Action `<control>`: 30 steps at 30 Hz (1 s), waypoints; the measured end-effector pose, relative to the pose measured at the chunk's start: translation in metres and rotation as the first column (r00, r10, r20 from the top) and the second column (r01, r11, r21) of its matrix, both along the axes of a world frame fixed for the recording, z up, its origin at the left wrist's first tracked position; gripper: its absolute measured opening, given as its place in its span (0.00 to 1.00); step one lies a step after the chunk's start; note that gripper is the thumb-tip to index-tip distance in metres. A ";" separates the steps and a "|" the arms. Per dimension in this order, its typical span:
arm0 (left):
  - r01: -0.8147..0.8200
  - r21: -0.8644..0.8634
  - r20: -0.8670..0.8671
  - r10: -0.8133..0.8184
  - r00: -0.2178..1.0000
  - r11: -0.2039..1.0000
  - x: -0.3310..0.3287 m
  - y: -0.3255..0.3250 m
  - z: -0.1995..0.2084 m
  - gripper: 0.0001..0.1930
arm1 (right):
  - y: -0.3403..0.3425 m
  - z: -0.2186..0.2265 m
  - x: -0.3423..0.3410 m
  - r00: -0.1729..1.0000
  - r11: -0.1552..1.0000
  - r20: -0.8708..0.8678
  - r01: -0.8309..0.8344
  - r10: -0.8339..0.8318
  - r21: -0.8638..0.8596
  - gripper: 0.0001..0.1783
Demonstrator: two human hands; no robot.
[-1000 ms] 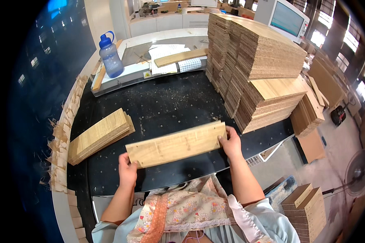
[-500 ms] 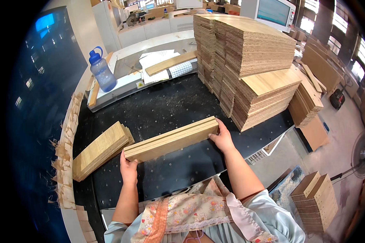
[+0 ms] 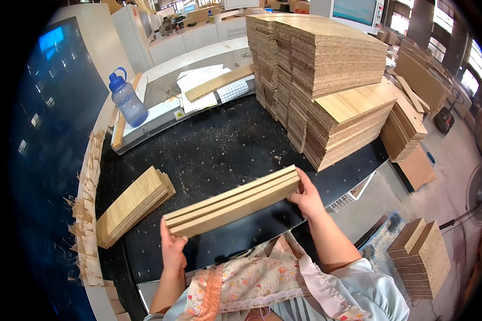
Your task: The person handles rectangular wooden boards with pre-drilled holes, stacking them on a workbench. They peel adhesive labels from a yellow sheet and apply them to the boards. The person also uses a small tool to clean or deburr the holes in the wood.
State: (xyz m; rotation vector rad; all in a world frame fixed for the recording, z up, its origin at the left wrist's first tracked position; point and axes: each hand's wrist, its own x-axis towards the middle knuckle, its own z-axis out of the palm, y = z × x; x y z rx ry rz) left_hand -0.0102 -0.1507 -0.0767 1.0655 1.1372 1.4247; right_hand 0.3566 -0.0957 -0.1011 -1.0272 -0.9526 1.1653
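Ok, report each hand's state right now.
Left hand: closed, holding the left end of the boards.
Right hand: closed, holding the right end of the same boards.

1. Saw a blue bottle (image 3: pixel 128 104) standing at a pale ledge's (image 3: pixel 158 114) left end, beyond the black table's (image 3: pixel 214 144) far edge.
2. Noticed white papers (image 3: pixel 195 80) lying on the ledge, with a wooden strip (image 3: pixel 220 83) across them.
3. Spotted a blue-and-white checked item (image 3: pixel 233 91) beside the papers, along the ledge's front edge.
4. Found a yellow sticker (image 3: pixel 179 114) on that edge.
5. Made out a screen (image 3: pixel 354 10) past the table's far right corner.
6. Glimpsed a fan (image 3: pixel 481 192) well apart from the table's right edge.
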 end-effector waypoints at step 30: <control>0.396 0.104 -0.987 0.144 -0.073 0.912 0.029 -0.004 0.042 0.43 | -0.026 0.076 -0.025 0.111 0.943 0.984 -0.286 -0.141 0.168 0.45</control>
